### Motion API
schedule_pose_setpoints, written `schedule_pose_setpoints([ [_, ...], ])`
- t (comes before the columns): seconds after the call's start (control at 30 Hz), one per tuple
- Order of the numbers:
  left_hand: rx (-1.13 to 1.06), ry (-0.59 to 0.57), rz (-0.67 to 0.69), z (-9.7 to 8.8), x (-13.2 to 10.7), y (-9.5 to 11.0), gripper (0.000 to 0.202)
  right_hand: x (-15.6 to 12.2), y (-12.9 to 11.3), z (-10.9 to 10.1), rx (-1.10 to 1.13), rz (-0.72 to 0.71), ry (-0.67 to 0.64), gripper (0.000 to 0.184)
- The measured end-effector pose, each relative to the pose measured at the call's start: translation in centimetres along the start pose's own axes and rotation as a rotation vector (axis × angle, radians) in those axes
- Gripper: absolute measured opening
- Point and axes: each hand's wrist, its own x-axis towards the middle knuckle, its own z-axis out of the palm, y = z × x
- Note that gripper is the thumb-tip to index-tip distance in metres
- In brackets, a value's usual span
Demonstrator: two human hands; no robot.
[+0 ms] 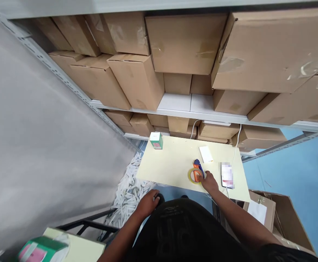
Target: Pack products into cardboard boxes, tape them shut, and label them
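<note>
An orange and blue tape dispenser with a roll of yellowish tape lies near the front edge of the pale-yellow table. My right hand reaches it from the right, with its fingers closed at the roll and the dispenser's handle. My left hand hangs in front of the table, apart from it. Its fingers curl loosely, with a gap between thumb and forefinger and nothing visible in them. A dark shoe shows behind that gap.
A green-and-white box stands at the table's back left. A small white box and a phone with a cable lie right. Shelves hold cardboard boxes. White paper strips cover the floor left; an open carton stands right.
</note>
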Motion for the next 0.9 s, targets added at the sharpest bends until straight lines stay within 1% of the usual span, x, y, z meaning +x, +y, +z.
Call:
schedule_pose_setpoints([
  [0.13, 0.029, 0.029, -0.061, 1.2, -2.6, 1.9, 0.03, -1.4, 2.5, -1.2, 0.078, -0.174, 0.108, 0.057],
  [0.23, 0.022, 0.081, -0.123, 1.4, -4.8, 2.8, 0.033, -2.0, 3.1, -2.7, 0.168, -0.277, 0.148, 0.058],
  [0.27, 0.017, 0.11, -0.142, 1.4, -5.5, 3.0, 0.035, -2.1, 2.9, -3.2, 0.194, -0.308, 0.15, 0.059],
  [0.33, 0.012, 0.17, -0.164, 1.6, -7.0, 3.2, 0.036, -2.2, 1.6, -4.2, 0.236, -0.375, 0.13, 0.058],
  [0.43, -0.002, 0.235, -0.178, 2.0, -9.3, 3.2, 0.036, -2.5, -1.6, -4.9, 0.255, -0.468, 0.075, 0.051],
  [0.5, -0.024, 0.277, -0.184, 2.6, -11.1, 2.8, 0.038, -2.9, -4.0, -4.7, 0.247, -0.528, 0.051, 0.05],
  [0.6, -0.059, 0.362, -0.195, 3.7, -14.6, 1.4, 0.039, -4.0, -7.4, -3.4, 0.217, -0.601, 0.027, 0.053],
  [0.7, -0.098, 0.444, -0.244, 4.8, -19.1, -0.7, 0.038, -6.2, -10.2, -0.8, 0.17, -0.647, -0.03, 0.055],
  [0.8, -0.153, 0.522, -0.321, 6.0, -24.5, -3.1, 0.037, -9.8, -12.6, 2.8, 0.12, -0.694, -0.11, 0.055],
  [0.9, -0.206, 0.603, -0.382, 7.4, -30.1, -5.8, 0.037, -14.4, -14.7, 7.2, 0.075, -0.758, -0.187, 0.055],
])
